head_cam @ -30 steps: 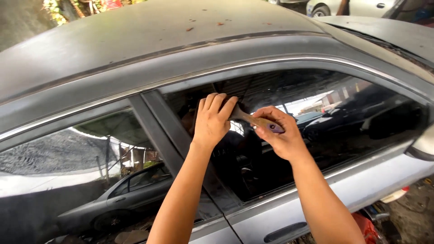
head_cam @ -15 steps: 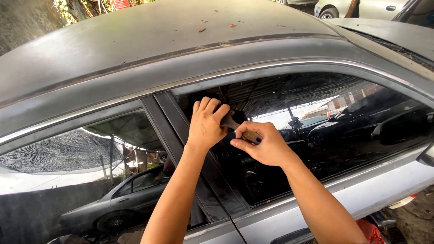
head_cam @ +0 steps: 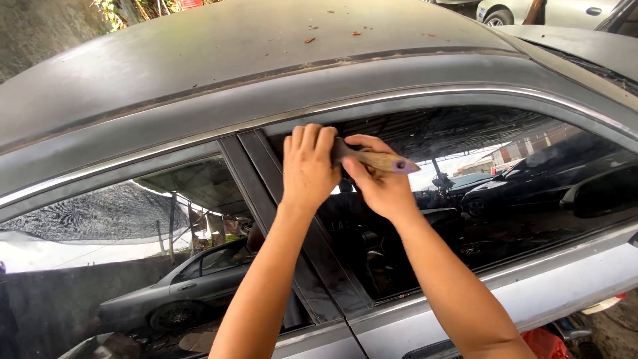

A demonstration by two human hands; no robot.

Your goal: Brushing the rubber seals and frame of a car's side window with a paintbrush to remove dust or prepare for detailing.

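Where the door pillar meets the top of the window, presses down with the left hand, opened flat, fingers together over the hidden front of a wooden-handled tool. Grips the handle in the closed right hand, purple butt end pointing right. Could skid on the smooth window glass under too much force, probably scratching it or jamming the left fingertips.

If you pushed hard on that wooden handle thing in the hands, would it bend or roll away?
The wooden-handled tool probably stays stiff: its handle looks straight and solid in the right hand. It seems light, since fingers alone hold it against the car window. Its rounded handle might roll if laid on the sloping car roof. The left hand covers its working end, so that part is unclear.
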